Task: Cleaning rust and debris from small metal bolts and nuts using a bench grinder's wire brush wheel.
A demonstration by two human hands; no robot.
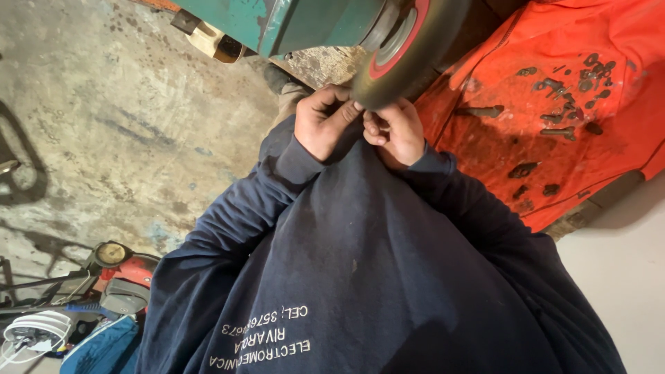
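My left hand (321,122) and my right hand (396,131) meet, fingers curled and pinched together, right under the rim of a dark grinding wheel (409,59) with a red hub. The fingertips touch or nearly touch the wheel's edge. Anything pinched between the fingers is hidden. Both arms wear dark navy sleeves, and my navy sweatshirt (374,277) fills the lower middle of the view. The wheel sits on a green machine housing (298,24) at the top.
An orange sheet (554,159) to the right carries several rusty bolts and screws (564,86). Stained concrete floor (118,118) spreads to the left. At the bottom left stand a red and black machine (121,277), cables and a white object (34,332).
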